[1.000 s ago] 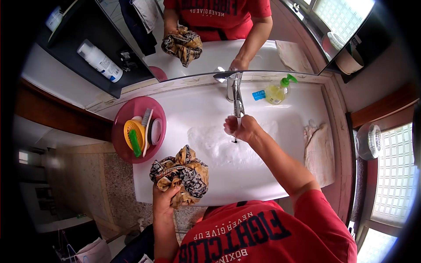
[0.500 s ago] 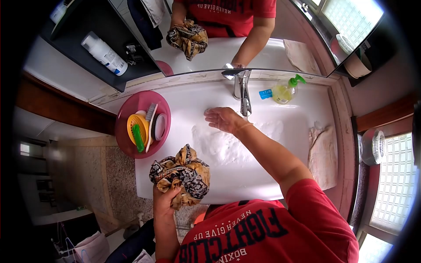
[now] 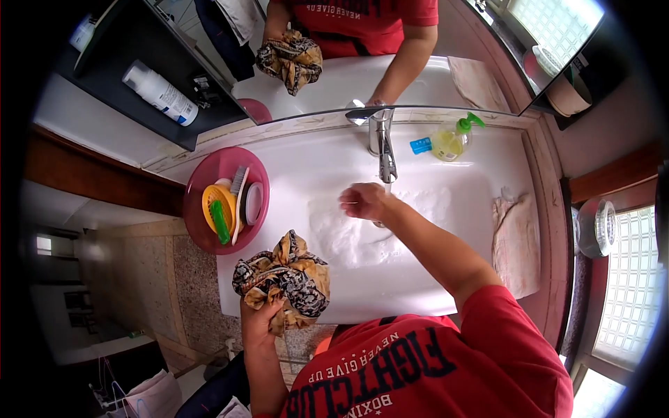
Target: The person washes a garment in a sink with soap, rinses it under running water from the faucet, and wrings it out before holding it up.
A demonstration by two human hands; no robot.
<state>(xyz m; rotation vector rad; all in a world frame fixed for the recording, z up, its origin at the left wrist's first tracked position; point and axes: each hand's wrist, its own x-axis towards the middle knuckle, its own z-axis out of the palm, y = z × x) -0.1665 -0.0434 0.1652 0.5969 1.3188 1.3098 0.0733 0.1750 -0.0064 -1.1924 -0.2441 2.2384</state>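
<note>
My left hand [image 3: 259, 322] is closed around a bunched-up brown, black and cream patterned cloth [image 3: 289, 282], held above the sink's front left edge. My right hand [image 3: 364, 202] is over the basin of the white sink [image 3: 293, 209], just left of and below the chrome faucet [image 3: 385, 150]. Its fingers point left, loosely extended and a little blurred, with nothing visible in them. Water with ripples or suds [image 3: 348, 240] lies in the basin beneath this hand.
A pink basin [image 3: 197, 184] holding a yellow strainer, a green item and a brush stands at the sink's left. Behind the sink are a soap pump bottle [image 3: 448, 144] and a small blue item [image 3: 421, 145]. A pale cloth [image 3: 513, 240] lies at the right edge, below a mirror [image 3: 341, 76].
My right hand has moved slightly right and toward me, closer under the faucet. The left hand still holds the cloth in nearly the same place.
</note>
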